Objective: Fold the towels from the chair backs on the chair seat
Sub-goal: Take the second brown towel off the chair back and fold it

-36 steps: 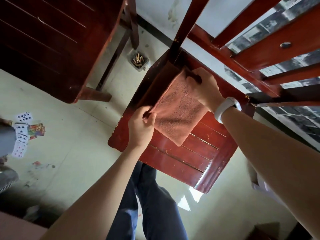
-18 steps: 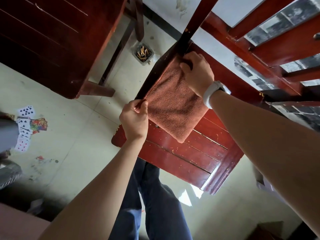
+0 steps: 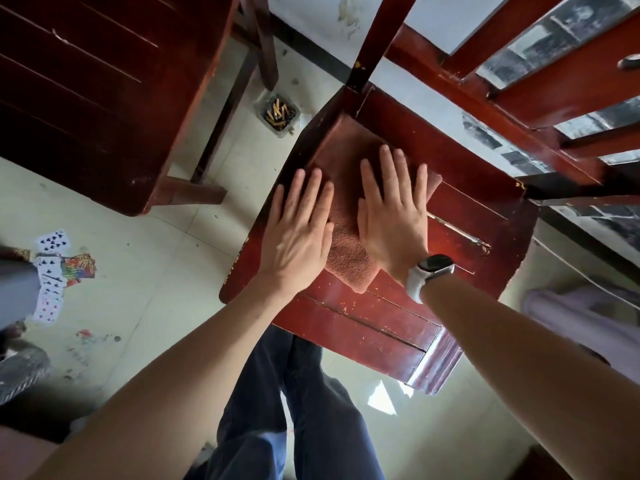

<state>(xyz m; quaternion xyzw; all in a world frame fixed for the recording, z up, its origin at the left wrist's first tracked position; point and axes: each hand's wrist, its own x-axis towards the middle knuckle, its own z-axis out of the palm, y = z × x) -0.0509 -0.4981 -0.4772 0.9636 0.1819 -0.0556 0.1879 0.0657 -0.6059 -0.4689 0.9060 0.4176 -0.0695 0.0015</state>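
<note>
Both palms down flat at the centre of the frame — the left hand (image 3: 298,230) and the right hand (image 3: 393,216) lie side by side on the folded rust-coloured towel (image 3: 346,247), fingers spread and straight, the grip of each apart and clamped on nothing. The towel sits on the red wooden chair seat (image 3: 381,323), toward its upper-left corner, with one folded corner poking out below the wrists. A white-strapped watch (image 3: 429,271) rides the right wrist — and playing cards (image 3: 55,268) lie scattered on the floor at the left edge.
</note>
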